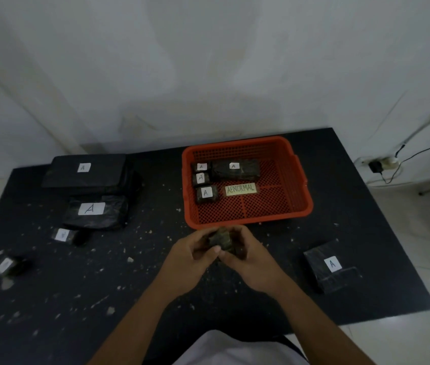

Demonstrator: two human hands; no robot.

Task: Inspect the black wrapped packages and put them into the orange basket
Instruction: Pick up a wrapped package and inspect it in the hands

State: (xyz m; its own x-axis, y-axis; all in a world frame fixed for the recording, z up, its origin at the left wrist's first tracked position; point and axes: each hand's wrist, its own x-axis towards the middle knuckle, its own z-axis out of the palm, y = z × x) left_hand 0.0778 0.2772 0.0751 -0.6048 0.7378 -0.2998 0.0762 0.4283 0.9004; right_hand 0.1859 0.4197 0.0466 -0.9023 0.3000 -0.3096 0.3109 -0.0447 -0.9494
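1. Two hands, left hand [195, 252] and right hand [245, 252], both have fingers curled around one small black package [220, 241], held just in front of the orange basket [301, 196].
2. Four labelled packages [206, 193] already sit in the basket (next to an "ABNORMAL" note [240, 189]).
3. More packages lie on the black table [103, 285]: a stack [87, 171] far left, one [331, 266] on the right.

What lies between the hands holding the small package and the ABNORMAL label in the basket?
In the head view: the orange basket's near wall and bare mesh floor before the ABNORMAL label; the hands hold the small package.
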